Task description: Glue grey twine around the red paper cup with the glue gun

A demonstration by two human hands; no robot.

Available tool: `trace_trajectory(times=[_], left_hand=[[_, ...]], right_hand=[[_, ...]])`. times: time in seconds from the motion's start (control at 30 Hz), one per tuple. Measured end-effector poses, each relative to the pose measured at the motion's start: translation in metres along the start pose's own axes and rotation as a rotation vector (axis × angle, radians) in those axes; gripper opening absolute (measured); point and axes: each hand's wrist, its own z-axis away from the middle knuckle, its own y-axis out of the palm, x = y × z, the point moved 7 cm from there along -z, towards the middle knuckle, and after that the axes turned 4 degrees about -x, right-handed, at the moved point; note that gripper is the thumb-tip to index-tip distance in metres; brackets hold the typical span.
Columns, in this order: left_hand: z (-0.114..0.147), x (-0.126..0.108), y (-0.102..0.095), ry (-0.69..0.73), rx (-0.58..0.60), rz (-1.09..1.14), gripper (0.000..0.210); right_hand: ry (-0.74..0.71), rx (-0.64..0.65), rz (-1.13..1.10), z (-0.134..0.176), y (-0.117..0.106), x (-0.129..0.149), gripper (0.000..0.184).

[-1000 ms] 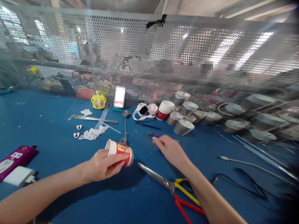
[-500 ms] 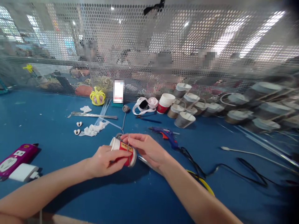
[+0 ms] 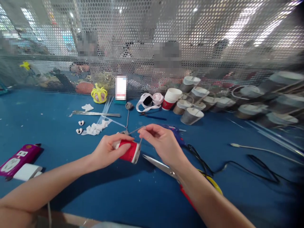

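Tilted on its side, a red paper cup point(image 3: 130, 152) is held in my left hand point(image 3: 112, 148), its fingers wrapped round the wall. My right hand point(image 3: 159, 139) pinches a strand of grey yarn point(image 3: 134, 130) just beyond the cup's right end. The strand runs back toward a bit of grey yarn behind the cup, and a small yarn ball point(image 3: 129, 105) lies farther back. Scissors point(image 3: 161, 165) with red handles lie on the table under my right wrist, partly covered by it. A blue glue gun point(image 3: 177, 134) is mostly hidden behind my right hand.
Stacked paper cups point(image 3: 171, 98) and several grey wrapped cups point(image 3: 192, 116) stand at the back right. A purple power strip point(image 3: 20, 160) with a white charger point(image 3: 28, 171) is at the left. Metal rods point(image 3: 97, 113), white scraps point(image 3: 95, 127) and a yellow crown-like piece point(image 3: 99, 94) lie back left. Black cables point(image 3: 261, 171) cross the right.
My right hand has moved off the cup, up and to the right, drawing the yarn away. The cup has turned in my left hand, and more of the scissors shows.
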Motion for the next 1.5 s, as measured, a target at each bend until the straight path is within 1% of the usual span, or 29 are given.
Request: trace_trajectory(times=[0.17, 0.3, 0.5, 0.7, 0.93, 1.2, 1.4, 1.5], left_hand=[[0.002, 0.01, 0.004, -0.101, -0.004, 0.057, 0.021], [0.004, 0.011, 0.003, -0.117, -0.004, 0.023, 0.022], [0.004, 0.0, 0.003, 0.006, 0.009, -0.026, 0.021], [0.008, -0.013, 0.0, 0.195, 0.006, -0.07, 0.018], [0.013, -0.024, -0.004, 0.373, -0.074, -0.176, 0.017], [0.017, -0.034, -0.008, 0.512, -0.139, -0.206, 0.015], [0.018, -0.039, -0.009, 0.568, -0.157, -0.227, 0.013], [0.018, -0.039, -0.01, 0.573, -0.16, -0.22, 0.013]], right_hand=[[-0.057, -0.031, 0.125, -0.002, -0.003, 0.0, 0.018], [-0.062, -0.033, 0.159, -0.003, -0.002, -0.004, 0.017], [-0.029, -0.02, 0.175, -0.004, -0.001, -0.009, 0.018], [-0.031, 0.028, 0.23, -0.002, 0.005, -0.01, 0.02], [-0.039, 0.039, 0.292, 0.0, 0.005, -0.009, 0.02], [-0.025, 0.071, 0.277, 0.002, 0.008, -0.01, 0.021], [0.007, 0.103, 0.231, 0.002, 0.012, -0.014, 0.021], [0.025, 0.113, 0.182, 0.002, 0.013, -0.017, 0.022]])
